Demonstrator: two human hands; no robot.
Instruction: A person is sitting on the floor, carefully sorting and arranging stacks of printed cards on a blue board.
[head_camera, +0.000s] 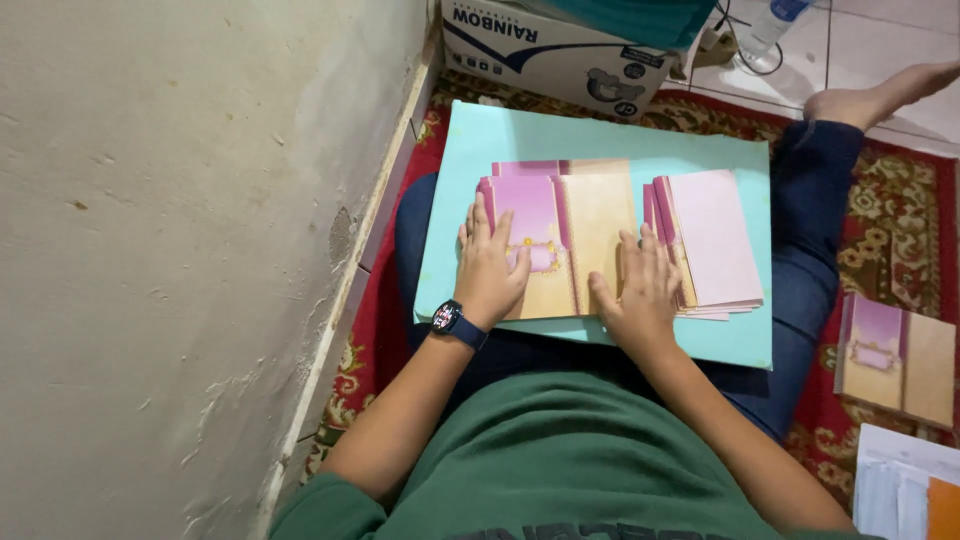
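A pink and tan folded card (565, 235) lies open and flat on a pale turquoise board (600, 140) that rests across the person's lap. The left hand (490, 268) presses flat on the card's pink half, fingers spread, a dark watch (452, 320) on its wrist; the right hand (640, 290) lies flat with open fingers on the card's tan half, its fingertips near the stack of cards (712, 250) just beside it. Neither hand grips anything. Another card (560, 167) peeks out from under the top edge of the open one. The stack sits close to the board's right edge, while bare board shows along the far edge and at the near right corner. To the left a worn whitish wall (180, 250) stands close against the knee. Underneath is a red patterned rug (900, 200); on it to the right lie one more card (895, 355) and some papers (905, 480). A cardboard box (550, 50) stands beyond the board, tiled floor (880, 40) past it.
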